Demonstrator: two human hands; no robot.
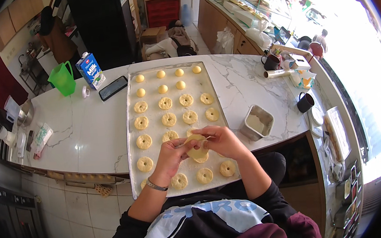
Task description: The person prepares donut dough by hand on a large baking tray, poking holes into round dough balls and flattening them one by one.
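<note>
Dough ring (pixel 198 155), pale yellow and flat, hangs at the frame's centre, pinched by my bare left hand (pixel 170 156) and right hand (pixel 225 141). I judge it light, soft and easily torn, best held gently by its rim. Below, pale dough rounds (pixel 204 176) on the silvery rectangular metal tray (pixel 198 83) limit my room; a grey metal tin (pixel 249 132) stands right of centre.
</note>
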